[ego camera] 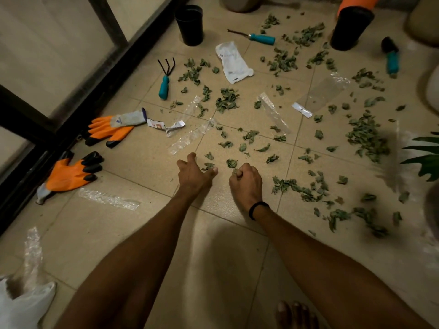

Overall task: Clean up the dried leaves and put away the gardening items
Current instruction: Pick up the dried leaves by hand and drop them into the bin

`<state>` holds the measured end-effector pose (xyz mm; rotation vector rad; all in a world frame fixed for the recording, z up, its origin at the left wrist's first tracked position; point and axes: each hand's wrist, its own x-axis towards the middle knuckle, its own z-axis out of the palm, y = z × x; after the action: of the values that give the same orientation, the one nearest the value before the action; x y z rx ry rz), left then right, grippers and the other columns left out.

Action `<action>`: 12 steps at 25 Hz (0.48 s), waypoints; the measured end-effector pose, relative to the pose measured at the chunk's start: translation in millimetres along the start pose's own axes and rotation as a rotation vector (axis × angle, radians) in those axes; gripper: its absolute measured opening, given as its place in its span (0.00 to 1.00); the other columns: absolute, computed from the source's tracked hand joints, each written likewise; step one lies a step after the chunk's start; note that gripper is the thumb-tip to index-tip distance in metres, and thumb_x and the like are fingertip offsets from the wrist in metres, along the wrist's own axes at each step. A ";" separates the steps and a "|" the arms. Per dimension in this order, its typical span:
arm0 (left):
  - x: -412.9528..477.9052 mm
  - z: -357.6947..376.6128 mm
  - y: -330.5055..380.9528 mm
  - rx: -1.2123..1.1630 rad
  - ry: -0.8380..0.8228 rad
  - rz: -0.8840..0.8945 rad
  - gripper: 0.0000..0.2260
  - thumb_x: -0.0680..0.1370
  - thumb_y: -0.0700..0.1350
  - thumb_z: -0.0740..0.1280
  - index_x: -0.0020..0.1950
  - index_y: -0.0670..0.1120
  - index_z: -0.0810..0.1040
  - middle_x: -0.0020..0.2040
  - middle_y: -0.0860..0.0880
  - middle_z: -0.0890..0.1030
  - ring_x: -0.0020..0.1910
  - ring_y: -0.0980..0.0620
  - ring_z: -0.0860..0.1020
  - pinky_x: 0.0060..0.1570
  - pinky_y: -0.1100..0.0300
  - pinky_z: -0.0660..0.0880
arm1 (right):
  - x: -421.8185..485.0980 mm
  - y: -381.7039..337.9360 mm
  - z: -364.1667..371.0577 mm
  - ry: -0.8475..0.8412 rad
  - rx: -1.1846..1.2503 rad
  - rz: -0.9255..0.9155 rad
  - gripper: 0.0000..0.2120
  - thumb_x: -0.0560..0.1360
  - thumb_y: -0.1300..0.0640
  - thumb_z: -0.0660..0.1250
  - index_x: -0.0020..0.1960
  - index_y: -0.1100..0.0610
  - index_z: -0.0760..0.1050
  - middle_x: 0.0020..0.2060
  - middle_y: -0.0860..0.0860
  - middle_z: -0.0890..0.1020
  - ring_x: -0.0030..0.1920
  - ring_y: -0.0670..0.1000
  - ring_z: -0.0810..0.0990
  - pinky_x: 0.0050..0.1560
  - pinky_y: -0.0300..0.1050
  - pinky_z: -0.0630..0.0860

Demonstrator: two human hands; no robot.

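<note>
Dried green leaves (226, 100) lie scattered over the beige tiled floor, thickest at the right (365, 136). My left hand (193, 173) rests low on the floor with spread, slightly curled fingers beside a small leaf (207, 166). My right hand (245, 182) is curled into a fist around a few leaves, just below another leaf (231, 163). A teal-handled hand rake (165, 79), a teal-handled weeder (259, 38) and a teal trowel (392, 57) lie further out. Two orange gloves (111, 129) (73, 173) lie at the left.
Two black pots (190, 24) (349, 28) stand at the back, the right one under an orange pot. A white packet (231, 61) and several clear plastic wrappers (274, 112) lie among the leaves. A dark window frame (71, 112) borders the left. My bare toes (295, 314) show at the bottom.
</note>
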<state>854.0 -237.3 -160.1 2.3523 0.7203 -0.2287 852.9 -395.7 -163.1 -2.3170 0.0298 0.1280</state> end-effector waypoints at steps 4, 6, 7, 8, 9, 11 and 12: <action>-8.8 28.3 11.6 0.054 0.109 0.157 0.19 0.77 0.53 0.71 0.64 0.46 0.74 0.61 0.42 0.73 0.53 0.48 0.73 0.49 0.57 0.72 | 13.8 7.5 -9.5 0.066 0.038 0.072 0.04 0.73 0.64 0.62 0.44 0.56 0.70 0.40 0.52 0.76 0.43 0.54 0.75 0.39 0.44 0.68; -11.1 40.2 10.9 0.047 0.188 0.167 0.05 0.81 0.45 0.67 0.53 0.45 0.78 0.53 0.43 0.77 0.45 0.52 0.72 0.41 0.62 0.68 | 22.7 10.0 -11.0 0.016 -0.005 0.074 0.10 0.75 0.65 0.63 0.55 0.57 0.74 0.48 0.54 0.79 0.50 0.55 0.77 0.47 0.44 0.73; -11.7 42.3 9.8 0.022 0.213 0.157 0.03 0.81 0.42 0.65 0.50 0.45 0.78 0.50 0.43 0.78 0.43 0.53 0.73 0.38 0.61 0.68 | 26.7 9.1 -11.3 -0.034 -0.027 0.071 0.14 0.77 0.64 0.63 0.61 0.56 0.75 0.54 0.56 0.79 0.55 0.56 0.77 0.52 0.42 0.73; -12.0 42.4 9.8 -0.020 0.232 0.136 0.04 0.81 0.40 0.64 0.47 0.45 0.77 0.48 0.44 0.79 0.41 0.52 0.74 0.37 0.58 0.71 | 30.6 8.1 -11.3 -0.088 -0.053 0.064 0.17 0.78 0.63 0.63 0.65 0.56 0.74 0.58 0.57 0.77 0.58 0.56 0.76 0.54 0.40 0.70; -11.9 40.0 10.6 -0.094 0.249 0.097 0.05 0.80 0.39 0.63 0.46 0.46 0.77 0.46 0.46 0.80 0.41 0.51 0.76 0.38 0.55 0.74 | 33.2 5.1 -11.2 -0.127 -0.070 0.048 0.17 0.79 0.61 0.64 0.67 0.56 0.73 0.61 0.57 0.74 0.59 0.56 0.75 0.55 0.39 0.69; -13.6 30.7 15.8 -0.266 0.291 0.035 0.06 0.80 0.38 0.63 0.46 0.46 0.76 0.43 0.48 0.81 0.41 0.50 0.79 0.42 0.52 0.78 | 35.9 -2.6 -9.5 -0.188 -0.094 0.013 0.21 0.78 0.55 0.68 0.69 0.55 0.72 0.63 0.57 0.70 0.61 0.55 0.73 0.58 0.41 0.70; -13.9 26.2 17.7 -0.320 0.314 0.038 0.05 0.80 0.37 0.64 0.47 0.46 0.76 0.42 0.48 0.81 0.42 0.50 0.79 0.43 0.52 0.78 | 37.4 -4.9 -6.2 -0.217 -0.119 -0.016 0.23 0.77 0.52 0.70 0.70 0.54 0.71 0.63 0.57 0.68 0.61 0.55 0.72 0.60 0.44 0.72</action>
<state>852.8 -271.3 -165.9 2.1104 0.7920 0.2619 890.9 -396.3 -159.1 -2.4079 -0.1085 0.3814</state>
